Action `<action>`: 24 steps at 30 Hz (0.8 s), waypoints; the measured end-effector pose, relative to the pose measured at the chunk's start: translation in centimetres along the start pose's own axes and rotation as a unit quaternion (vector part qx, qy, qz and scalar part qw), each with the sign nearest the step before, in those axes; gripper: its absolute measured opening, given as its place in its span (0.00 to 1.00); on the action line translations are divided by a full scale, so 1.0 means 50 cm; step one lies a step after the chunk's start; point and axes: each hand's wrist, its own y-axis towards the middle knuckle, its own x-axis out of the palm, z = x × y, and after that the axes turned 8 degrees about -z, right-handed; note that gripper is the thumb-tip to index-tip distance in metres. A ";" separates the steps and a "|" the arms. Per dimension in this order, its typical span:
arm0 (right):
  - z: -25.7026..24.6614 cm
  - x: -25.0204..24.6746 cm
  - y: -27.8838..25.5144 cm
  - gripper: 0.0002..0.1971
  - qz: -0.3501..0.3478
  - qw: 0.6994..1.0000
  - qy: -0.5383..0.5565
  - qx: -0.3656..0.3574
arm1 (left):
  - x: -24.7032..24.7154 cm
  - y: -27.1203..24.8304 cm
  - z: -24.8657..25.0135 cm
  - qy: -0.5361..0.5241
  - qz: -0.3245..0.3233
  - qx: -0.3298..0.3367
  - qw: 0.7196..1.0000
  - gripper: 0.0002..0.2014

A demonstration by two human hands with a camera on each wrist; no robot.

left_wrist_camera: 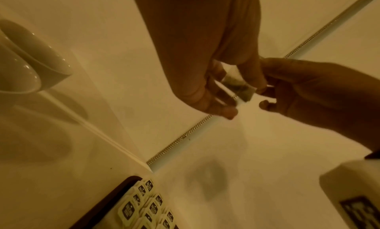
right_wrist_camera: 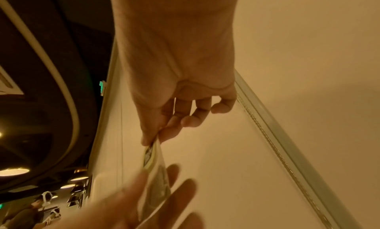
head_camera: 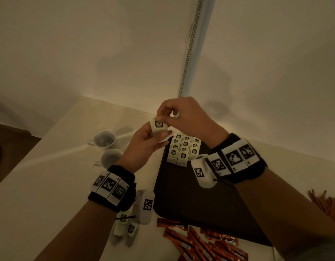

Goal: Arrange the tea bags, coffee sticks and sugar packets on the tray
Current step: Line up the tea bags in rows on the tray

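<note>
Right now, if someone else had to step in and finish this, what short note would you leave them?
Left hand and right hand both pinch one tea bag, held in the air above the table.
Done: a block of tea bags sits in rows at the far corner of the dark tray.
Left: place the held bag; a few loose tea bags lie on the table by the left wrist; red sticks near the tray's front edge and more sticks to the right are still off the tray.
</note>
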 end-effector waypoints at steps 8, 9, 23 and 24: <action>-0.062 -0.053 -0.002 0.04 0.034 0.999 -0.027 0.005 | 0.038 -0.011 -0.001 -0.047 -0.018 0.024 0.998 0.10; -0.065 -0.054 -0.002 0.04 0.036 0.999 -0.022 0.011 | 0.042 -0.013 -0.001 -0.060 -0.020 0.022 0.998 0.10; -0.043 -0.048 -0.029 0.03 0.046 0.994 0.089 0.045 | 0.037 -0.012 -0.006 -0.123 0.046 0.071 0.989 0.07; -0.041 -0.047 -0.029 0.03 0.051 0.994 0.089 0.046 | 0.038 -0.011 -0.008 -0.116 0.046 0.071 0.990 0.08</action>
